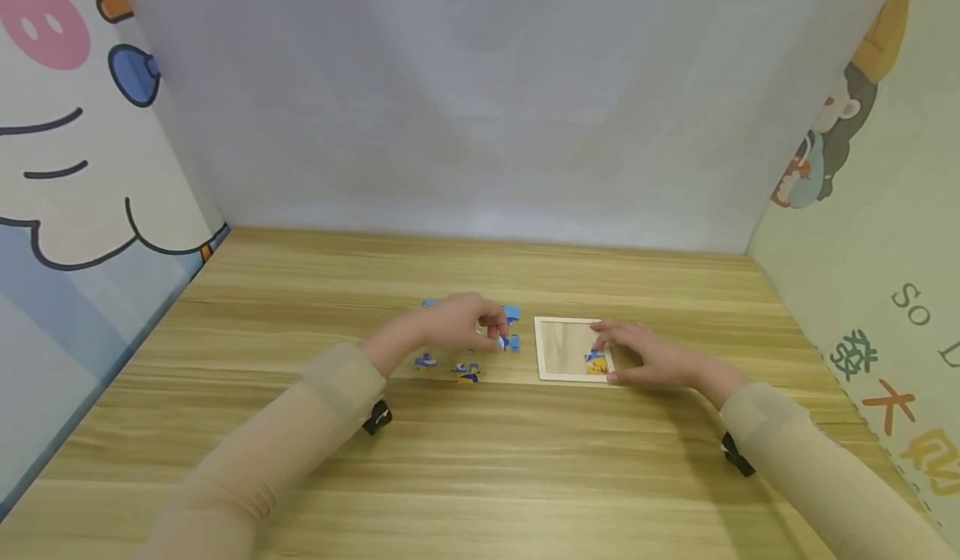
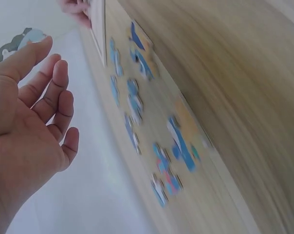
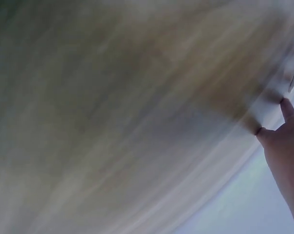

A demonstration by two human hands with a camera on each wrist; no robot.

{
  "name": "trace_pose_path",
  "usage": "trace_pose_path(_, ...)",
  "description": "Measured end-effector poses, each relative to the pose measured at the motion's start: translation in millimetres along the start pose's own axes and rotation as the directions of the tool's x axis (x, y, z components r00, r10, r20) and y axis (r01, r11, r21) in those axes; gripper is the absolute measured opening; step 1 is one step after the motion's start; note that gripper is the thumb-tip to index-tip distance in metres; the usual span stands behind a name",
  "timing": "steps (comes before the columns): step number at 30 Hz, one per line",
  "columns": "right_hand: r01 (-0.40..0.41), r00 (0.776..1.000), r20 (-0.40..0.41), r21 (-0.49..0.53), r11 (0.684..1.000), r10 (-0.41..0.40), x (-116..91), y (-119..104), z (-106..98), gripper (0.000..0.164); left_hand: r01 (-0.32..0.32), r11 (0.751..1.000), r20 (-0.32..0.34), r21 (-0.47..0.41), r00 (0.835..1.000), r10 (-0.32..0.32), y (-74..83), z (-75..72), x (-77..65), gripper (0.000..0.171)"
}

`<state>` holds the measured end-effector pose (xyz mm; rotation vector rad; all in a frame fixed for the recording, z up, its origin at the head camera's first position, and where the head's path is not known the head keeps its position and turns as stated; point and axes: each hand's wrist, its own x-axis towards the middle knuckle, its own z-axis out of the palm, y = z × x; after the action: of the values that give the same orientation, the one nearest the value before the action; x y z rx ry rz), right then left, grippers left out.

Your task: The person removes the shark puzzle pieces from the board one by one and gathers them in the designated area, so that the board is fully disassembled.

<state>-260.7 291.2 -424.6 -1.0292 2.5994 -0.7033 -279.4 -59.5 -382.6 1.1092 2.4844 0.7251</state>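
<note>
My left hand is over the loose jigsaw pieces, its fingertips close to a blue-and-white piece. In the left wrist view, the fingers of my left hand are loosely bent, with no piece visible between thumb and fingers. To the right lies a shallow pale wooden puzzle frame. One yellow-and-blue piece sits in its lower right corner. My right hand rests at the frame's right side with fingers spread, the thumb by the lower corner and a finger by the upper one. Blur limits the right wrist view.
Several more blue pieces lie spread out on the wood-grain table. A pale curtain stands behind the table. Printed cloth panels border it at left and right.
</note>
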Motion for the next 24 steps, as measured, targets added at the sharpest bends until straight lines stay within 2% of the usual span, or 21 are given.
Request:
trace_pose_path(4, -0.035, 0.999, -0.028, -0.001, 0.999, 0.035, -2.0, 0.5, 1.5, 0.048, -0.052, 0.998, -0.018, 0.018, 0.998, 0.053, 9.3, 5.8, 15.7, 0.016)
trace_pose_path(9, -0.054, 0.998, -0.037, -0.023, 0.998, 0.053, -3.4, 0.4, 1.9, 0.068, -0.061, 0.998, -0.062, 0.021, 0.996, 0.062, 20.8, 12.3, 32.5, 0.02)
trace_pose_path(13, -0.062, 0.998, -0.026, -0.035, 0.997, 0.061, -3.9, 0.2, 1.4, 0.077, -0.066, 0.998, -0.085, 0.016, 0.994, 0.067, 26.0, 19.7, 46.0, 0.028)
trace_pose_path(16, -0.085, 0.996, -0.006, -0.046, 0.995, 0.085, -4.1, 0.8, 0.8, 0.079, -0.055, 0.998, -0.081, 0.032, 0.995, 0.057, 29.8, 27.2, 55.0, 0.035)
trace_pose_path(24, -0.115, 0.993, -0.001, -0.085, 0.99, 0.115, -2.4, 0.1, 1.5, 0.08, -0.029, 0.994, -0.008, 0.101, 1.0, 0.03, 39.3, 49.6, 74.3, 0.052)
